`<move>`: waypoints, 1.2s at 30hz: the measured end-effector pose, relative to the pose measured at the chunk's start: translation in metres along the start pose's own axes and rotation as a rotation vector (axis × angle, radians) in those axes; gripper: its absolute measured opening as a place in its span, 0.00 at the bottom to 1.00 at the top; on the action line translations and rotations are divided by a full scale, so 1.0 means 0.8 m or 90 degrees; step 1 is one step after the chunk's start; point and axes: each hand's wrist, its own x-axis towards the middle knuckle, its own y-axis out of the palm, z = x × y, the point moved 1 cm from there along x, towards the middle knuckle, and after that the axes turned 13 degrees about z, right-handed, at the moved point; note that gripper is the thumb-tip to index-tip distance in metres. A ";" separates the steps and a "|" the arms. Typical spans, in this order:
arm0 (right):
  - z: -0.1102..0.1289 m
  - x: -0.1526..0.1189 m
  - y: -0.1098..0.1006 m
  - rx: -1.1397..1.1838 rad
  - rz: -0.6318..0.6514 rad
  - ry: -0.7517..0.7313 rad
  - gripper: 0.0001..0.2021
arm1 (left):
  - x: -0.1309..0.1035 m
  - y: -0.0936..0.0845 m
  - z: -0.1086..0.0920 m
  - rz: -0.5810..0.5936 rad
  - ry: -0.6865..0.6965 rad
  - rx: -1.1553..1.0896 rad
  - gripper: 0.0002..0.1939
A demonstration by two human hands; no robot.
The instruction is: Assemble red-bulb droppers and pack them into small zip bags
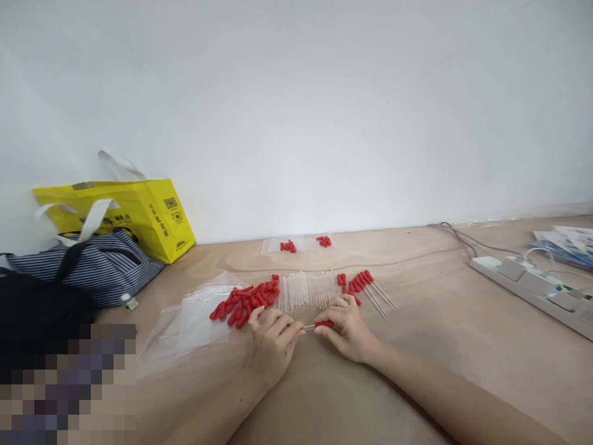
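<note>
My left hand (275, 342) is closed on the left end of a thin clear tube (309, 327). My right hand (347, 329) pinches a red rubber bulb (324, 324) at the tube's other end. Just beyond my hands lies a row of clear tubes (308, 289). A pile of red bulbs (241, 306) sits left of the row, partly over clear plastic bags (204, 315). To the right, several tubes with red bulbs on their ends (369, 287) lie slanted side by side, near a few loose bulbs (341, 281).
Against the wall, another clear bag (306, 243) holds red bulbs. A yellow bag (160, 216), a striped bag (115, 266) and a black bag (37, 315) stand at the left. At the right are a power strip (537, 285) with cables and some printed packets (567, 244).
</note>
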 end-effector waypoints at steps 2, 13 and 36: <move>0.002 -0.001 0.002 0.012 -0.007 0.004 0.04 | -0.001 0.002 -0.002 -0.024 0.009 0.002 0.11; 0.006 -0.001 0.007 0.057 -0.031 -0.040 0.03 | -0.001 0.006 -0.005 -0.102 0.043 -0.004 0.13; -0.004 0.011 0.007 0.499 -0.075 0.105 0.17 | 0.006 0.000 -0.008 -0.073 0.006 -0.077 0.08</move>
